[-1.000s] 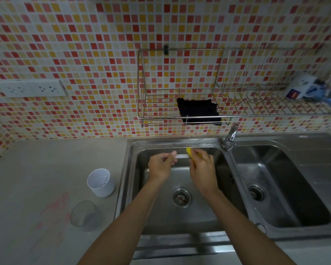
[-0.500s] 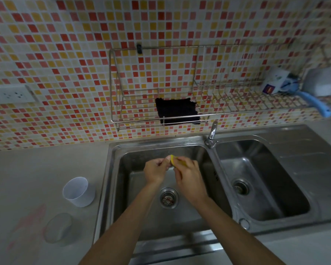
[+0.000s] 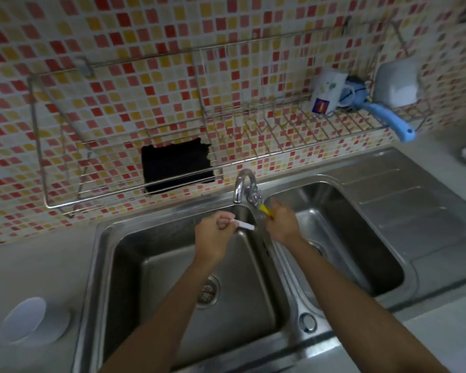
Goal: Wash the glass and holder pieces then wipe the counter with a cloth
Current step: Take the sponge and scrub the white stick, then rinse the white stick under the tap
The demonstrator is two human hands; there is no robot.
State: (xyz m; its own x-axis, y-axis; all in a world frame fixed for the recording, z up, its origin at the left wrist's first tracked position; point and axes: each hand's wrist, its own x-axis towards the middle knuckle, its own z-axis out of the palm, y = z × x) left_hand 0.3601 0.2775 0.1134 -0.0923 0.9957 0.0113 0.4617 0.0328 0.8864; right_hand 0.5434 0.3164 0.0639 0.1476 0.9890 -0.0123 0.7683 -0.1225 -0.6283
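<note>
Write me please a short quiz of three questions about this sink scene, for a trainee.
1. True or false: the black cloth lies in the left sink basin.
2. What does the left hand hold? A) a small white piece B) a spoon C) a plate
3. Fill the gap: the right hand holds a yellow piece close to the ___.

Key: 1) False, it hangs on the wire rack on the wall. 2) A. 3) tap.
</note>
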